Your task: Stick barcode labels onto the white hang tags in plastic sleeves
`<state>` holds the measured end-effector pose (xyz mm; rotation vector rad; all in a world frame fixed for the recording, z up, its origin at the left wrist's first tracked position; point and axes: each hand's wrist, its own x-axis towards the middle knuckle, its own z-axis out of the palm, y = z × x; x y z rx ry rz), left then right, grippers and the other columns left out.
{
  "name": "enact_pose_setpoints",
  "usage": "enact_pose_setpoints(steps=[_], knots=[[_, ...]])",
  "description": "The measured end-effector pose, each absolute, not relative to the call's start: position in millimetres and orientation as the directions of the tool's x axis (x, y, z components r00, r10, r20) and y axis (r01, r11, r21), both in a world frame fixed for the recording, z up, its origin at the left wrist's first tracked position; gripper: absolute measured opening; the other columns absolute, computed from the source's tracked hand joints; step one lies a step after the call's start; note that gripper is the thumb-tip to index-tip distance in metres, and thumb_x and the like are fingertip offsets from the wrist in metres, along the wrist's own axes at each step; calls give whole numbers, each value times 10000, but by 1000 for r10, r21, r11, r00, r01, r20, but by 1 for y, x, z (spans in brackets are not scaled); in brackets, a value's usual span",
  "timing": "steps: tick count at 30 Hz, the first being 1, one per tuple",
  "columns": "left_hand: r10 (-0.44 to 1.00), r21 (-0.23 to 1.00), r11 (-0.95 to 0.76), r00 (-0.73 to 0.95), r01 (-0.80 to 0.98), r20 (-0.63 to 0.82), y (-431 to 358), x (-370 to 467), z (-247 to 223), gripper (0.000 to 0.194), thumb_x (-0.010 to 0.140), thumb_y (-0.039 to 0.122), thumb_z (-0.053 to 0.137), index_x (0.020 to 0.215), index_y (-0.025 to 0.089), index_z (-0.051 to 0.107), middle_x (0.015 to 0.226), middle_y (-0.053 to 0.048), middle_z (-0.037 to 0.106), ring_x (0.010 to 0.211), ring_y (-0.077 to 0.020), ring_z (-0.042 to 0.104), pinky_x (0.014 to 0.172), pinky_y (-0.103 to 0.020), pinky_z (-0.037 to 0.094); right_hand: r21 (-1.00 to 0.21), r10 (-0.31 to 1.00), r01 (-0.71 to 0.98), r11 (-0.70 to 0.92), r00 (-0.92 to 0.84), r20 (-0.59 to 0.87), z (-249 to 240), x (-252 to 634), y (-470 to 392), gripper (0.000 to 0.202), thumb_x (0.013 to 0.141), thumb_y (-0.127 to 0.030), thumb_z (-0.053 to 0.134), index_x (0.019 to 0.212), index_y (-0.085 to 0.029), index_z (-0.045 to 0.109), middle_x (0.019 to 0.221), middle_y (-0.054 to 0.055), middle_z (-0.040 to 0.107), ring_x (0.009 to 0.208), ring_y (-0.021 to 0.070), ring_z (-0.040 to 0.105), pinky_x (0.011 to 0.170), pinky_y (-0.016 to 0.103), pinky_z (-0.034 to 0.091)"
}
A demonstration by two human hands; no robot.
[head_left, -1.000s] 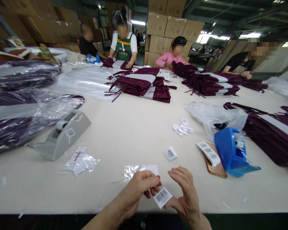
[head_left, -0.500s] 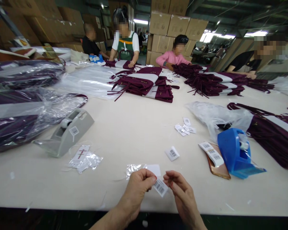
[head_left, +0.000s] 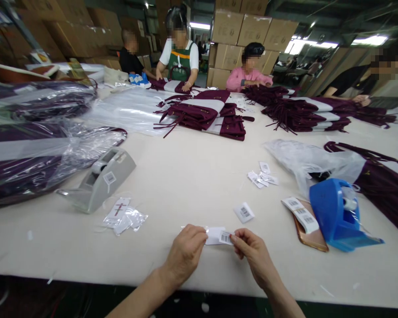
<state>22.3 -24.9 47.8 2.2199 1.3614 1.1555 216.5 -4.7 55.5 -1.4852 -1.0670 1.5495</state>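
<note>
My left hand [head_left: 187,249] pinches the left end of a white hang tag [head_left: 213,236] near the front of the table. A bit of clear plastic shows by its fingers. In my right hand [head_left: 254,251], thumb and fingertips grip a small white barcode label [head_left: 225,237]. The label overlaps the tag's right end; whether it is stuck down I cannot tell. Just beyond lies another barcode label [head_left: 244,212]. To the left rests a pile of hang tags in clear sleeves [head_left: 126,216].
A grey tape dispenser [head_left: 111,176] stands left and a blue one [head_left: 331,216] right, beside a phone [head_left: 313,240] carrying a label strip. Small barcode tags [head_left: 262,176] lie farther back. Folded maroon bags [head_left: 202,112] are stacked at the back, with several co-workers behind them.
My right hand has closed on the barcode label, which was in my left hand, and brought it onto the tag's right end. My left hand now grips the tag. The view has shifted slightly.
</note>
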Motion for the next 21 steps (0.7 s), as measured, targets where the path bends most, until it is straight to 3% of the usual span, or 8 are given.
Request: enact_pose_setpoints(steps=[2, 4, 12, 21], knots=[[792, 483, -594, 362, 643, 492, -24, 21, 38, 204, 856, 88, 408, 808, 158, 594, 833, -58, 638, 758, -163, 525, 672, -281, 470, -910, 903, 129, -393, -134, -409, 54, 213, 4, 319, 632, -471, 652, 638, -177, 528, 482, -54, 461, 457, 86, 391, 432, 207, 290], [784, 445, -607, 402, 659, 474, -24, 21, 28, 219, 863, 90, 398, 756, 158, 576, 782, -53, 621, 739, -164, 510, 663, -286, 463, -897, 889, 190, -398, -162, -429, 50, 209, 10, 292, 622, -446, 642, 617, -181, 520, 460, -58, 451, 438, 85, 383, 416, 205, 274], [829, 493, -555, 396, 670, 395, -25, 19, 17, 230, 865, 94, 380, 706, 152, 536, 754, -52, 568, 753, -171, 474, 671, -297, 441, -880, 880, 264, -395, -168, -445, 35, 205, 16, 234, 599, -395, 623, 573, -187, 518, 416, -64, 436, 386, 74, 353, 368, 197, 220], [871, 496, -491, 400, 716, 284, -28, 22, 22, 205, 866, 99, 366, 790, 151, 548, 793, -48, 546, 768, -179, 459, 688, -310, 430, -885, 894, 287, -367, -155, -421, 38, 200, 17, 211, 607, -383, 607, 564, -196, 519, 401, -73, 429, 364, 77, 358, 355, 197, 239]])
